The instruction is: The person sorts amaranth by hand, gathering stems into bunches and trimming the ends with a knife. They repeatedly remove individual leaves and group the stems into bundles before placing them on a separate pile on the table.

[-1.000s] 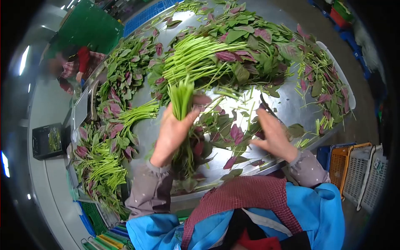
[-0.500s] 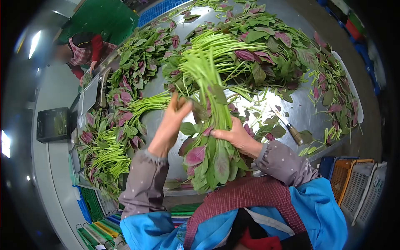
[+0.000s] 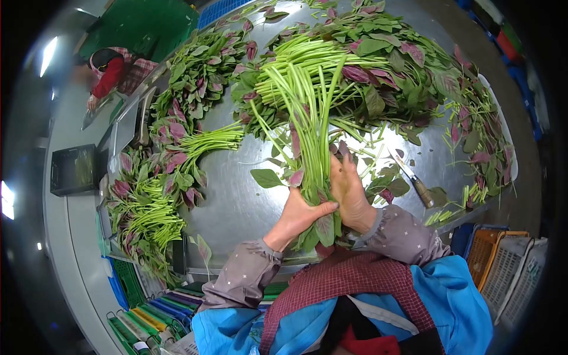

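My left hand (image 3: 300,214) is wrapped round the leafy lower part of an upright bunch of green-and-purple greens (image 3: 309,130), thumb across its front. The bunch's pale green stems point away from me and fan out at the top. Against the bunch's right side lies my right hand (image 3: 350,192), its fingers stretched out and apart from the left thumb. Behind the bunch, a large heap of the same greens (image 3: 378,50) covers the back of the metal table (image 3: 225,201). A knife (image 3: 411,177) with a wooden handle lies to the right among cut stem pieces.
More bunches (image 3: 151,213) lie along the table's left side, near a scale (image 3: 127,127). A black crate (image 3: 74,170) stands farther left. Another person (image 3: 112,74) works at the upper left. Loose trimmings (image 3: 473,136) lie at the right; orange and grey crates (image 3: 488,254) stand below.
My left hand has moved down and right and closed round the bunch. The right hand has released its grip and opened beside it. The other person's arm has moved left.
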{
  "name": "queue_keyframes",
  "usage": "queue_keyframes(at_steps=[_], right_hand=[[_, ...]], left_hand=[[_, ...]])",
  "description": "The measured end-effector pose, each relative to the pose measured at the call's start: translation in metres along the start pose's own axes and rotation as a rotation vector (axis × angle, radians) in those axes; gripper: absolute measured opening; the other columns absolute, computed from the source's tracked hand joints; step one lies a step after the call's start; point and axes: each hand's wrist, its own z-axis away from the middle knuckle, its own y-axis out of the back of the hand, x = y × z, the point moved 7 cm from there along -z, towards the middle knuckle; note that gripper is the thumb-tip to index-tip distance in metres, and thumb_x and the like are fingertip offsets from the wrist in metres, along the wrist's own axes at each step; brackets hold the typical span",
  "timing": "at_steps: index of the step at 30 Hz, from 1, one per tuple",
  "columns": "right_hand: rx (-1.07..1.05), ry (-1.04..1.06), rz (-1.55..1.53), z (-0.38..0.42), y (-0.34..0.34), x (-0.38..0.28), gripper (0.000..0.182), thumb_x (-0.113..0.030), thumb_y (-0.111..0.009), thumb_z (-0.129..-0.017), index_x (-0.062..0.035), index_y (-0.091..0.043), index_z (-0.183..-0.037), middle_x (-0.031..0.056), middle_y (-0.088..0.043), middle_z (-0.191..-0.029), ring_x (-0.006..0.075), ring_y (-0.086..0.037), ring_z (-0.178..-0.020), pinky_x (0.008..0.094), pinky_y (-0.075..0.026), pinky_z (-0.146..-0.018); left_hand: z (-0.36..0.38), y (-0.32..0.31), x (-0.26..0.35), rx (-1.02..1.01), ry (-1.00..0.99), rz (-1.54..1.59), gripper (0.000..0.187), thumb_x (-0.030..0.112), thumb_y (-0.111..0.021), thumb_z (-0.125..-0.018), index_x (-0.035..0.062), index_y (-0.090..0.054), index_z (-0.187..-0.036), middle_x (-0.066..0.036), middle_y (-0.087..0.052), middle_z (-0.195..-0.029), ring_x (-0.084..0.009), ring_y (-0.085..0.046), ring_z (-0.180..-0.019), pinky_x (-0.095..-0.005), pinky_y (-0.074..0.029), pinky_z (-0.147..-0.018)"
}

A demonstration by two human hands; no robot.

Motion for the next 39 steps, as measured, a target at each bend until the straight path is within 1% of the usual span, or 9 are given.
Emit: queue_keyframes(at_steps=[4, 8, 11, 16, 19, 23, 26, 33, 39], right_hand=[[-0.192, 0.063, 0.247, 0.004, 0.006, -0.008, 0.07, -0.048, -0.038, -0.089, -0.0018, -0.017, -0.137, 0.0135, -0.029, -0.137, 0.0236, -0.031, -0.124, 0.0349, -0.02, -0.105], [0.183, -0.011, 0.585, 0.021, 0.076, -0.048, 0.047, -0.033, -0.044, -0.091, -0.0031, -0.039, -0.127, 0.0114, -0.049, -0.121, 0.0157, -0.053, -0.098, 0.0284, -0.044, -0.082], [0.434, 0.111, 0.688, 0.031, 0.106, -0.079, 0.031, -0.024, -0.044, -0.091, -0.0043, -0.05, -0.115, 0.0051, -0.056, -0.103, 0.008, -0.051, -0.079, 0.0223, -0.044, -0.069], [0.344, 0.137, 0.797, 0.028, 0.081, -0.087, 0.023, -0.017, -0.045, -0.09, -0.0029, -0.053, -0.107, 0.0019, -0.056, -0.087, 0.0066, -0.051, -0.069, 0.0205, -0.043, -0.065], [0.231, 0.205, 0.86, 0.028, 0.065, -0.088, 0.019, -0.011, -0.05, -0.087, -0.0016, -0.054, -0.103, 0.0014, -0.056, -0.08, 0.0061, -0.049, -0.067, 0.0193, -0.041, -0.063], [0.147, 0.216, 0.969, 0.03, 0.045, -0.078, 0.018, -0.01, -0.052, -0.085, -0.001, -0.055, -0.1, 0.0005, -0.056, -0.08, 0.0053, -0.048, -0.068, 0.0191, -0.04, -0.064], [0.089, 0.242, 1.062, 0.032, 0.032, -0.07, 0.017, -0.01, -0.056, -0.082, -0.0004, -0.056, -0.097, 0.0002, -0.055, -0.079, 0.0047, -0.049, -0.071, 0.0199, -0.041, -0.064], [0.022, 0.146, 1.153, 0.029, 0.021, -0.048, 0.02, -0.011, -0.06, -0.079, -0.0012, -0.056, -0.096, 0.0004, -0.057, -0.075, 0.0053, -0.05, -0.06, 0.0218, -0.041, -0.055], [0.062, 0.054, 1.6, 0.02, 0.025, -0.031, 0.035, -0.032, -0.064, -0.075, -0.0025, -0.057, -0.092, 0.0051, -0.063, -0.07, 0.0205, -0.06, -0.057, 0.0347, -0.046, -0.053]], left_hand=[[0.014, 0.029, 0.014, 0.137, 0.006, -0.412, 0.071, 0.012, -0.074, -0.066, -0.0006, -0.033, -0.122, -0.013, -0.056, -0.102, -0.022, -0.055, -0.098, -0.0332, -0.042, -0.089], [0.028, 0.077, 0.031, 0.234, -0.095, -1.625, 0.075, 0.003, -0.069, -0.055, 0.0067, -0.041, -0.124, -0.01, -0.059, -0.073, -0.025, -0.058, -0.066, -0.0362, -0.046, -0.069], [0.048, 0.089, 0.041, 0.201, -0.185, -1.795, 0.087, -0.001, -0.061, -0.056, 0.0134, -0.03, -0.135, -0.005, -0.055, -0.065, -0.0219, -0.056, -0.058, -0.0383, -0.045, -0.068], [0.055, 0.083, 0.032, 0.181, -0.22, -1.961, 0.088, -0.001, -0.064, -0.051, 0.0131, -0.034, -0.133, -0.005, -0.052, -0.061, -0.0244, -0.053, -0.056, -0.0363, -0.042, -0.06], [0.064, 0.077, 0.08, 0.381, -0.315, -1.679, 0.085, -0.002, -0.061, -0.055, 0.0154, -0.034, -0.134, -0.005, -0.052, -0.063, -0.022, -0.053, -0.057, -0.0383, -0.043, -0.066], [0.057, 0.071, 0.028, 0.086, -0.227, -1.979, 0.08, -0.002, -0.057, -0.06, 0.0246, -0.037, -0.133, -0.004, -0.048, -0.062, -0.0227, -0.052, -0.06, -0.0382, -0.04, -0.066], [0.058, 0.071, 0.061, 0.285, -0.214, -1.708, 0.075, 0.0, -0.056, -0.062, 0.0256, -0.04, -0.131, -0.004, -0.049, -0.062, -0.0218, -0.052, -0.061, -0.0379, -0.039, -0.065], [0.058, 0.078, 0.026, 0.132, -0.202, -1.824, 0.068, 0.003, -0.055, -0.064, 0.0259, -0.044, -0.127, -0.005, -0.05, -0.063, -0.022, -0.054, -0.059, -0.0376, -0.04, -0.062], [0.06, 0.061, 0.048, 0.247, -0.275, -1.67, 0.074, -0.003, -0.058, -0.058, 0.0187, -0.044, -0.128, -0.007, -0.05, -0.063, -0.0254, -0.053, -0.059, -0.0384, -0.039, -0.063]])
